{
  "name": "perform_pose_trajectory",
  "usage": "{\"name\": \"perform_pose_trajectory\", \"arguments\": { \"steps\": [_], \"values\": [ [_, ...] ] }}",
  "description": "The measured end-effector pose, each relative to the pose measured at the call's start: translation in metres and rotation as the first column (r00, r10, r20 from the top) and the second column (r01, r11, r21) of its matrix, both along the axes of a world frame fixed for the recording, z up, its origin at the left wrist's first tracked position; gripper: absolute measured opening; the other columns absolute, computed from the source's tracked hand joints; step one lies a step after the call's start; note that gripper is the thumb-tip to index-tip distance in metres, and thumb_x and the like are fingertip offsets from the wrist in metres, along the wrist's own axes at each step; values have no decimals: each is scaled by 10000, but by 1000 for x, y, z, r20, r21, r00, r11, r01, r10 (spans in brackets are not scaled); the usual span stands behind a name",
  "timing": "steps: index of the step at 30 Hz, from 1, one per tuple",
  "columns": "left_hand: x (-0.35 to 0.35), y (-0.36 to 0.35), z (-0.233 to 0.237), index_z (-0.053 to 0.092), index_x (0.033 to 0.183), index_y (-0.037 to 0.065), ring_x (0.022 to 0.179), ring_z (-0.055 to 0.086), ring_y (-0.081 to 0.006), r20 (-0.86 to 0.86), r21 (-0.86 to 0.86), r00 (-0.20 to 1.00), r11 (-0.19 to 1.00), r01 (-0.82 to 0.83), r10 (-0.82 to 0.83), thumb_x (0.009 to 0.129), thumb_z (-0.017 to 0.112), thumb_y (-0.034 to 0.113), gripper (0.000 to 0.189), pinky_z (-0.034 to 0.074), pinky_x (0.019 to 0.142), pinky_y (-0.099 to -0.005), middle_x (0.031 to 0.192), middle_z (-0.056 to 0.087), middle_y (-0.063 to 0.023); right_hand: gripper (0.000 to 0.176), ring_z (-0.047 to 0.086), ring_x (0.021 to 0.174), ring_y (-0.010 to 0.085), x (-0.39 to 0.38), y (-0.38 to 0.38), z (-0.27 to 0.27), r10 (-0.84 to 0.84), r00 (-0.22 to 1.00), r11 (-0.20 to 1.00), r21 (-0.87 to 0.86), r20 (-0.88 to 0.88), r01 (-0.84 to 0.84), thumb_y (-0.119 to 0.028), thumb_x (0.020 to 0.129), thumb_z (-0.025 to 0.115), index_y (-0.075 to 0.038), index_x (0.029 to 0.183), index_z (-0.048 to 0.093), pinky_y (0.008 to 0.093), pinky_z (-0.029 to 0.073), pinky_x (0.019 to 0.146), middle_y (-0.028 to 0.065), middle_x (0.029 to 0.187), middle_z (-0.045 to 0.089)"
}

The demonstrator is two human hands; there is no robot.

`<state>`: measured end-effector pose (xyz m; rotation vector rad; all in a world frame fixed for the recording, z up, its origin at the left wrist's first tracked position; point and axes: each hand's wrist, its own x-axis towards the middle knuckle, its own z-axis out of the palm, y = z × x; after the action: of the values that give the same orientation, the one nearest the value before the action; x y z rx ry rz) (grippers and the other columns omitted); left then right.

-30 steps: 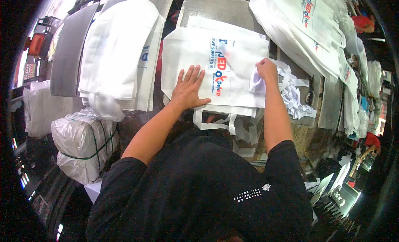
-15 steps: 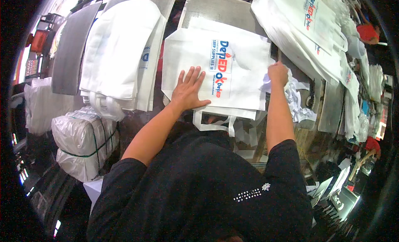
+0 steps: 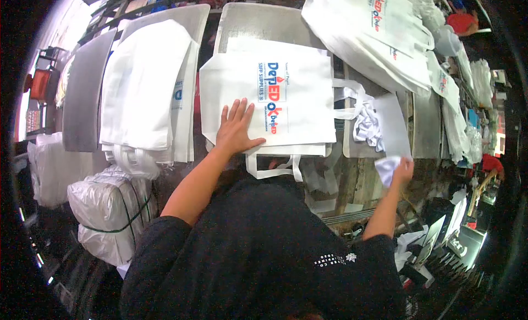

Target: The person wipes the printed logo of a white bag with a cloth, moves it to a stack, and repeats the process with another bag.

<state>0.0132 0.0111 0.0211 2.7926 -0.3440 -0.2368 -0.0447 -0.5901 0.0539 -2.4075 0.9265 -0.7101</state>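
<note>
A white tote bag (image 3: 236, 83) with blue and red printing lies flat on top of other white bags, its handle (image 3: 352, 100) extending to the right. My left hand (image 3: 236, 130) rests on the lower left of this bag, fingers spread. Off to the right, my right hand (image 3: 404, 171) is closed on a thin, pale sheet (image 3: 393, 122) that hangs beside the bag. A crumpled white end shows at the fingers; motion blurs the hand slightly. Crumpled white scraps (image 3: 367, 125) lie between the bag handle and the sheet.
Several stacked white bags (image 3: 146, 83) lie on a grey board to the left, and more printed bags (image 3: 379, 50) at upper right. A plastic-wrapped bundle (image 3: 107, 210) tied with dark cord stands at lower left. Grey boards (image 3: 258, 26) lie behind the bag.
My right hand has moved from the bag's right edge down and to the right, drawing the pale sheet along. The bag's right handle now shows. My left hand remains on the bag.
</note>
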Motion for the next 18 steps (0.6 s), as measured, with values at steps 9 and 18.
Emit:
{"name": "perform_pose_trajectory", "arguments": {
  "steps": [9, 18],
  "values": [
    [-8, 27, 38, 292, 1477, 201, 1427, 163, -425, -209, 132, 912, 914, 384, -353, 665, 790, 392, 971, 241, 1118, -574, 1565, 151, -188, 360, 624, 995, 300, -292, 69, -93, 528, -18, 846, 527, -849, -80, -310, 886, 599, -19, 1083, 674, 383, 475, 902, 180, 1117, 653],
    [-25, -22, 131, 603, 1222, 71, 994, 649, -343, -203, -245, 846, 862, 444, -493, 782, 565, 70, 442, 510, 897, -405, 1110, 656, -186, 628, 586, 821, 145, -26, 250, 29, 734, 673, 266, 952, -97, -153, -603, 891, 550, -18, 1065, 696, 288, 459, 787, 81, 904, 682]
  ]
}}
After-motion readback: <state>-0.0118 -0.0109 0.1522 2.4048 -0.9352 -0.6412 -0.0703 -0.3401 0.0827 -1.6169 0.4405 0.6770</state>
